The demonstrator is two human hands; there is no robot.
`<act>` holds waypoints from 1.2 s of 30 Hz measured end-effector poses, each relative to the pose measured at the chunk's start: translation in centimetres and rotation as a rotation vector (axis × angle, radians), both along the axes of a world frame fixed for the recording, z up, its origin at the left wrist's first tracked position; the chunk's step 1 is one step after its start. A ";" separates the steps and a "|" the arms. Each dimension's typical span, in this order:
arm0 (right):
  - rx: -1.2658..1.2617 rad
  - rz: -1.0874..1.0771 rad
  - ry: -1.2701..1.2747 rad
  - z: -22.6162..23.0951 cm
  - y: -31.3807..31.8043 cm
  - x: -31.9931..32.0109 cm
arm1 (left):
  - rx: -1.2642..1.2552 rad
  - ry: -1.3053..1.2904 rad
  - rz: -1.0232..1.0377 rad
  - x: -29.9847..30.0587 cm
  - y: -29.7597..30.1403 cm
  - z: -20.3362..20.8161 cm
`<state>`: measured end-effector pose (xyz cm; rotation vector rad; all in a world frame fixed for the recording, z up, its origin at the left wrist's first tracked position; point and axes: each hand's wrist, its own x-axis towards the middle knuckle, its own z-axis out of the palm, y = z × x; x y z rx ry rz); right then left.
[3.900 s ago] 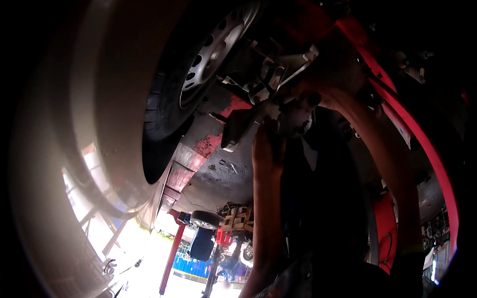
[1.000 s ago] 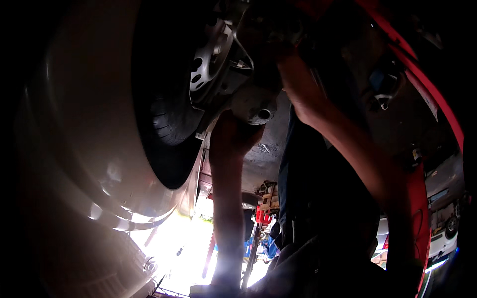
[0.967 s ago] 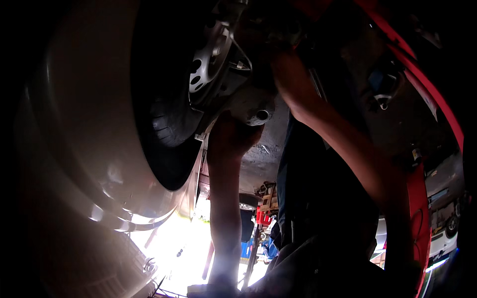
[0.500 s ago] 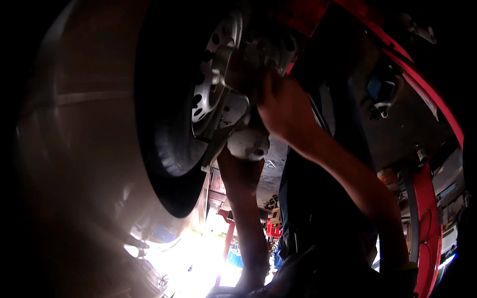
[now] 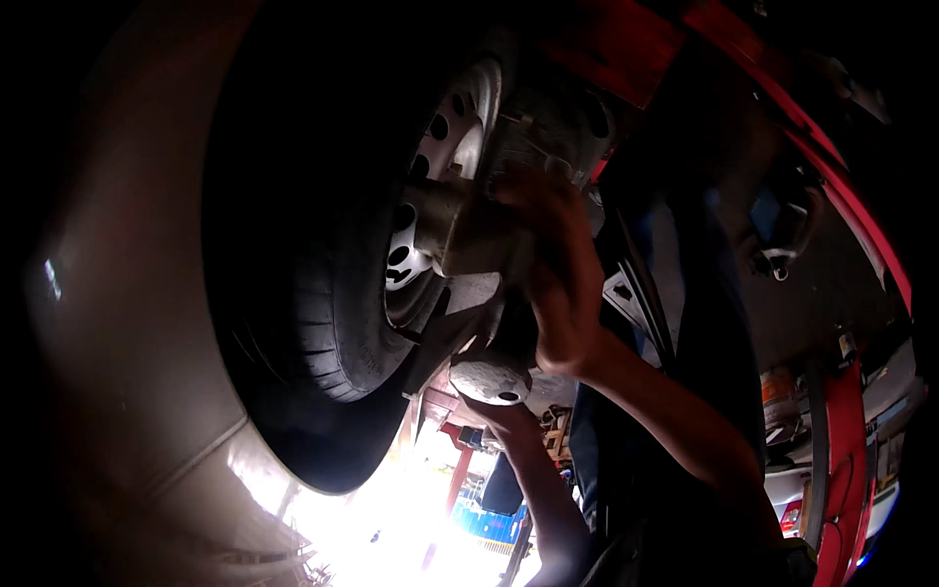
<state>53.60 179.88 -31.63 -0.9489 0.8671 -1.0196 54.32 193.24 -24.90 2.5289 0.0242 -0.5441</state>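
Observation:
A car wheel [image 5: 415, 252] with a black tyre [image 5: 337, 338] and a pale, holed rim fills the middle left. Behind it is a grey metal bracket [image 5: 468, 240], part of the suspension. My right hand [image 5: 567, 279] is raised beside this bracket, thumb and fingers apart. Its fingertips reach into shadow near the hub, so contact there cannot be made out. Below hangs a pale rounded metal part [image 5: 491, 380] with a dark hole. My left hand [image 5: 499, 415] comes up from beneath to this part, which hides its fingers.
Pale car bodywork [image 5: 127, 391] curves along the left. Red lift beams [image 5: 841, 460] stand at the right, with another red piece [image 5: 611, 49] overhead. A dark-clothed leg [image 5: 704, 293] rises behind my right forearm. Bright daylight glares at the bottom, beside a blue panel [image 5: 494, 523].
The view has shifted, so wheel and rounded part appear lower. My right hand has loosened from a closed shape at the bracket, its fingers now extended. My left hand stays under the rounded part.

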 end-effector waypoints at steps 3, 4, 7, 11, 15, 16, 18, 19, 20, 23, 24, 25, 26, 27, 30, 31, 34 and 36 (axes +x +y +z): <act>0.022 0.027 -0.013 -0.2 0.1 -0.1 | 0.077 -0.085 0.013 -1.1 -0.1 -0.5; 0.004 0.082 0.015 -0.4 0.0 -0.4 | 0.083 -0.101 0.016 -0.9 -0.4 -0.4; 0.000 0.162 0.015 0.5 -0.2 -0.4 | 0.098 -0.143 0.023 -0.4 -1.3 0.0; 0.041 0.110 -0.139 0.3 -0.8 -1.2 | 0.102 -0.097 -0.013 -1.5 -1.4 -1.0; 0.084 0.133 -0.065 0.9 -1.7 -1.1 | 0.111 -0.091 -0.015 -1.4 -1.4 -1.4; 0.055 0.078 -0.068 1.1 -0.8 -0.5 | 0.125 -0.106 -0.009 -1.2 -1.1 -0.9; 0.007 0.033 -0.092 0.3 0.4 0.4 | 0.139 -0.120 -0.003 -1.0 -0.7 -0.6; -0.021 0.028 -0.079 -0.4 0.3 0.1 | 0.135 -0.095 -0.012 -0.9 -1.4 -1.0; -0.037 0.028 -0.062 -1.0 0.3 -0.4 | 0.143 -0.056 -0.019 -1.3 -1.2 -1.1; -0.052 0.047 -0.145 -1.1 0.5 0.2 | 0.212 -0.034 0.016 -0.8 -2.4 0.9; -0.063 0.028 -0.134 -1.3 0.3 -0.3 | 0.225 0.034 0.012 -1.1 -3.0 1.0; -0.063 0.021 -0.156 -1.4 0.7 0.0 | 0.250 0.073 0.031 -1.0 -3.0 1.9; -0.046 0.014 -0.159 -0.9 0.4 0.1 | 0.225 0.126 0.056 -1.0 -2.8 3.1; -0.043 0.012 -0.152 -0.7 0.2 -0.1 | 0.146 0.188 0.078 -1.3 -2.3 4.1; -0.080 0.035 -0.175 -1.1 0.0 -0.2 | -0.025 0.178 -0.005 -2.4 -2.3 6.7; -0.100 0.035 -0.182 -1.2 0.0 -0.1 | -0.029 0.146 -0.070 -2.4 -2.2 7.3; -0.117 0.027 -0.209 -1.6 0.1 -0.1 | 0.109 0.104 -0.150 -2.7 -2.7 7.9; -0.105 0.018 -0.214 -1.4 0.4 0.1 | 0.203 0.062 -0.294 -2.8 -3.7 8.2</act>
